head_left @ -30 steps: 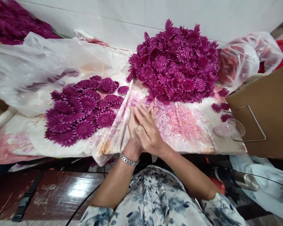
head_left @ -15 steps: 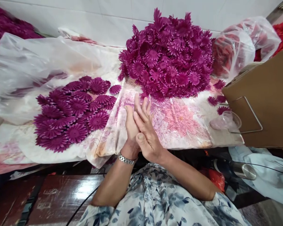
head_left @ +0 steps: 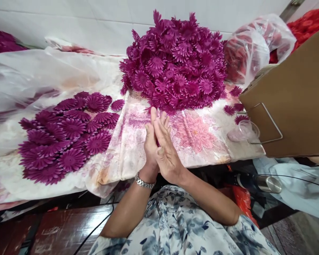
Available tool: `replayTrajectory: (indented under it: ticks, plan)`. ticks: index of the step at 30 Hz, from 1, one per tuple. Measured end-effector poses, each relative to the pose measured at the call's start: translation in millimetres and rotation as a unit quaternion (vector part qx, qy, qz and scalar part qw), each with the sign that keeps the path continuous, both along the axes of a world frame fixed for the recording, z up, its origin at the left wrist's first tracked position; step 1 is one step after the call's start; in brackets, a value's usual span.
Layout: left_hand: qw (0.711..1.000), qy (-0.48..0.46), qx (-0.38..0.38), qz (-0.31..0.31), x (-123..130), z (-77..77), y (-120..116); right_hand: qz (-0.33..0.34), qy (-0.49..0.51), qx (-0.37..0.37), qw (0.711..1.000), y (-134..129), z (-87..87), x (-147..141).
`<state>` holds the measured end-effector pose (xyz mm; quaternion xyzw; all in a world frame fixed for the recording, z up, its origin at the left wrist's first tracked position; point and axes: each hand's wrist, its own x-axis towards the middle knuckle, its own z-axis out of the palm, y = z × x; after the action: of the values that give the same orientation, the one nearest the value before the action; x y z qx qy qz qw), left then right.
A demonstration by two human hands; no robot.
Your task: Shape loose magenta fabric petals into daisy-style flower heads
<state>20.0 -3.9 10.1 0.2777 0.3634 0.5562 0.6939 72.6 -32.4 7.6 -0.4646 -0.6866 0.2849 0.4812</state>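
Observation:
My left hand [head_left: 150, 143], with a metal watch band at the wrist, and my right hand [head_left: 167, 150] are pressed palm to palm above the cloth's front part. Their fingers are stretched out and point away from me. No object shows between the palms, though their inner sides are mostly hidden. Beyond the fingertips rises a big heap of purple artificial flowers [head_left: 175, 67]. Flat purple flower pieces [head_left: 71, 129] lie in a loose pile to the left of my hands.
A patterned cloth [head_left: 134, 152] covers the table. Clear plastic [head_left: 77, 71] lies at left. At right stand a cardboard box [head_left: 295, 95] with a wire handle, a small clear cup [head_left: 248, 130] and a bag of red flowers [head_left: 239, 53]. A flask [head_left: 268, 184] lies below.
The view has shifted, so the table things appear further left. My hands have rubbed along each other, and the palms now stand more upright and more evenly matched.

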Motion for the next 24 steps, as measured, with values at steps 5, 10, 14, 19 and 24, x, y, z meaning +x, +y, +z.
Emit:
replayTrajectory:
  ticks: [5,10,14,19,24]
  plan:
    - [0.991,-0.119,-0.007,-0.054,18.7,-8.9,-13.7,-0.067,-0.075,0.005,0.995,25.5,5.0,20.0]
    - [0.987,-0.138,-0.083,-0.004,21.9,-12.2,-8.7,-0.139,-0.143,0.04,0.979,27.4,-16.1,42.3]
    - [0.988,-0.098,-0.107,0.045,15.7,-13.0,-1.6,-0.118,-0.069,0.017,0.99,11.8,-11.2,61.4]
    - [0.993,-0.059,-0.09,0.044,13.5,-8.9,-1.3,-0.058,-0.086,0.028,0.994,2.3,-4.7,75.6]
    - [0.995,-0.053,-0.089,-0.013,18.0,-12.0,-7.0,-0.075,-0.055,0.037,0.995,-0.3,-12.6,72.2]
